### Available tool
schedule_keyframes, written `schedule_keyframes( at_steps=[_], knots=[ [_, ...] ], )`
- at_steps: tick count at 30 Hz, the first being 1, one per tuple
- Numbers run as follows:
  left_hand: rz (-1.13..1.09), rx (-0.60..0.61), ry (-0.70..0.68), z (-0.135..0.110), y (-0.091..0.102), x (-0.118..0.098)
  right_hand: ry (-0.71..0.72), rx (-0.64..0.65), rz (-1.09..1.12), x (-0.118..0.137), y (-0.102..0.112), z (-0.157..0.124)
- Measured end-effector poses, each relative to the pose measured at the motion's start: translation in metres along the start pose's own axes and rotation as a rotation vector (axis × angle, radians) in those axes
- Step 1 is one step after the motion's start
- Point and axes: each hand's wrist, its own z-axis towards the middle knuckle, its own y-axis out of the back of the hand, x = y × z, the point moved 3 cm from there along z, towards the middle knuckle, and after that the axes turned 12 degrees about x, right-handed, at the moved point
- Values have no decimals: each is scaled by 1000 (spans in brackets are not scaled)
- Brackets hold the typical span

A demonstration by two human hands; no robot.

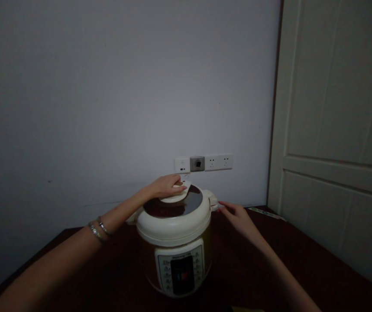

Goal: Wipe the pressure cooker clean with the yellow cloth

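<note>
Curling over the far end of the lid handle, the fingers of the left hand are bent and closed on it, palm down on top. Whether the thumb is tucked beneath the handle cannot be told. Two bracelets sit on the left wrist, and the forearm reaches in from the lower left.

The right hand lies low at the right flank of the appliance. Its fingers are extended and loosely spread, holding nothing. The fingertips are at the cream side lug that projects from the lid rim; touching or just short of it cannot be settled in this dim light.

The handle is a pale arched bar across a dark, glossy centre of the lid, which is cream round its edge and seated level on the body. The electric pressure cooker stands upright near the middle of a dark wooden tabletop, close to the back edge. Its control panel, with a dark display and rows of small buttons, faces the wearer.

Behind the cooker, a plain grey wall carries a row of sockets just above the left hand. A pale panelled door fills the right side. A thin light strip lies at the tabletop's far right edge; its nature is unclear.
</note>
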Motion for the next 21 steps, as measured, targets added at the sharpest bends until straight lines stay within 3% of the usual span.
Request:
schedule_keyframes(
  at_steps=[21],
  knots=[
    [-4, -39, 87, -3, 0, -6, -68, -74, -157, -2, 14, -3]
  ],
)
